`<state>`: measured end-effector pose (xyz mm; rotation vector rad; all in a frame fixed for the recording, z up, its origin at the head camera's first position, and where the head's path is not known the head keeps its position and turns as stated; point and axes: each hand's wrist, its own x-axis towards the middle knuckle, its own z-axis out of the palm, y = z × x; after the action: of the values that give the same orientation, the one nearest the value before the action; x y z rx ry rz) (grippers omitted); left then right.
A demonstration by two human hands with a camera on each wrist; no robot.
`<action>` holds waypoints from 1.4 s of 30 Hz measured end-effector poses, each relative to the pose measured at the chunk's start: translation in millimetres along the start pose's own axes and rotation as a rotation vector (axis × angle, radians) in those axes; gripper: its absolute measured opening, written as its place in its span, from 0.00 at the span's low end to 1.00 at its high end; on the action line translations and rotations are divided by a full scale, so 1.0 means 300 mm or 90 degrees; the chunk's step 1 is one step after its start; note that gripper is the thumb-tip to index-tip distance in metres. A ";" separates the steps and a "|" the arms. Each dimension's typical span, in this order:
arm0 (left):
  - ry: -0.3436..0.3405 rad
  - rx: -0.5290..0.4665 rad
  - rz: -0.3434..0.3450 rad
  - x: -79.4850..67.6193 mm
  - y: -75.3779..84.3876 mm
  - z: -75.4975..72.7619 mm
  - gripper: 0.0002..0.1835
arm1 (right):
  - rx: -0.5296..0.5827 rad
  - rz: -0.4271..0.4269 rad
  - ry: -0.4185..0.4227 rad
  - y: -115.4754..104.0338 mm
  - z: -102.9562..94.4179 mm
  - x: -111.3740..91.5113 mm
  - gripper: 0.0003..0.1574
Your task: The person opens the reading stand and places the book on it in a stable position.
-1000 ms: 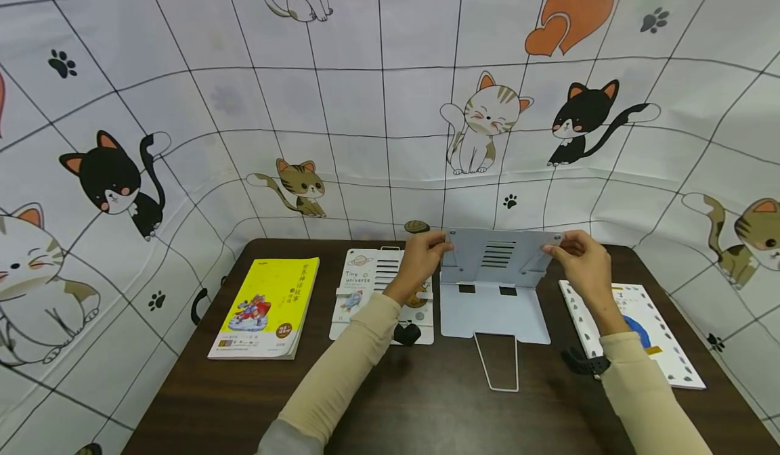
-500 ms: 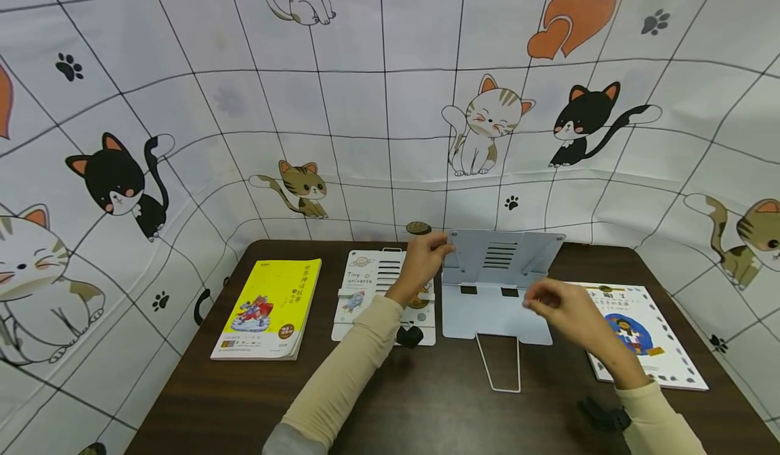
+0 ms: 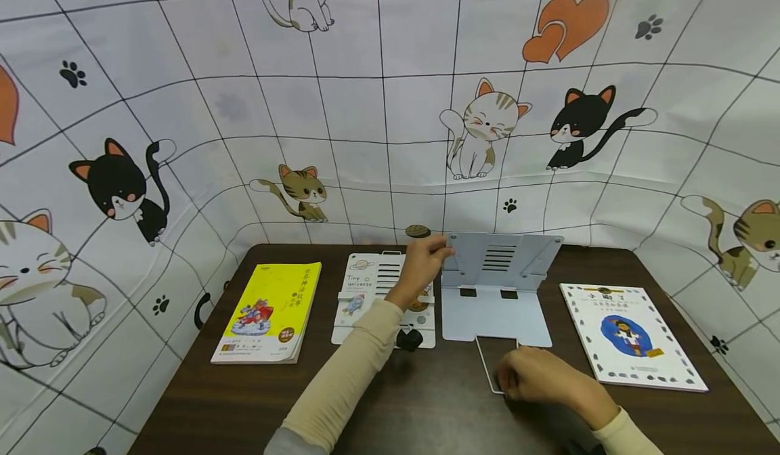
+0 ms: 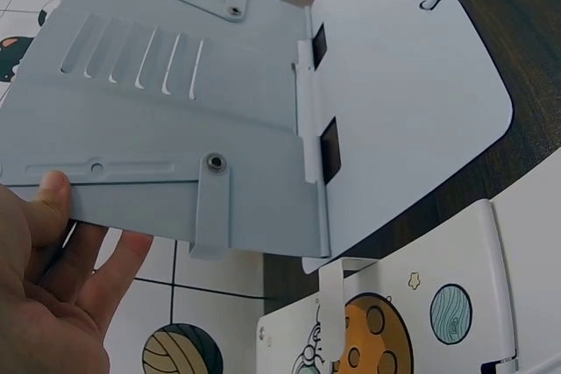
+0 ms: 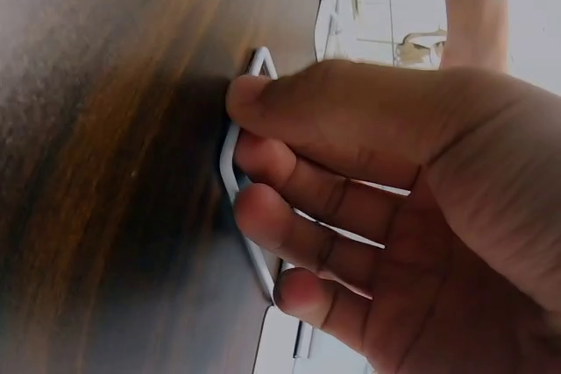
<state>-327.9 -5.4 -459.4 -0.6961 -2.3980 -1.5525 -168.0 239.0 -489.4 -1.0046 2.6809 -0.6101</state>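
A pale grey metal book stand point(image 3: 496, 316) lies unfolded on the table, with its slotted panel point(image 3: 472, 265) tilted up at the back. My left hand point(image 3: 420, 265) pinches that panel's upper left corner, thumb on the near face in the left wrist view. From the stand's front edge a bent wire leg point(image 3: 485, 363) reaches over the tabletop. My right hand point(image 3: 542, 380) is low at the leg's front end, fingers curled. In the right wrist view, thumb and fingertips pinch the wire point(image 5: 226, 159) close over the wood. The hand hides the leg's right side in the head view.
Left of the stand lies a white stand printed "Tiny universe" point(image 3: 356, 282), partly behind my left forearm. A yellow book point(image 3: 268, 306) lies farther left, and a white book point(image 3: 634, 340) with a blue circle lies at the right. A cat-patterned cloth point(image 3: 390, 137) backs the table.
My right hand has let go of the panel's upper right corner and come down and forward to the wire leg. The left hand keeps holding its corner; the stand has stayed put.
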 end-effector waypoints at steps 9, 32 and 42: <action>-0.009 -0.004 0.007 -0.006 -0.002 -0.004 0.17 | 0.013 0.002 -0.024 0.010 0.011 0.022 0.16; -0.007 -0.008 -0.006 -0.011 0.007 -0.013 0.14 | 0.196 0.005 0.091 0.080 -0.173 0.051 0.08; -0.004 -0.018 -0.001 -0.017 0.006 -0.006 0.21 | 0.281 0.022 0.160 0.105 -0.187 0.070 0.04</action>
<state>-322.7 -7.8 -459.2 -0.7055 -2.3862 -1.5894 -220.8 263.6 -454.9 -0.8007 2.5757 -1.3247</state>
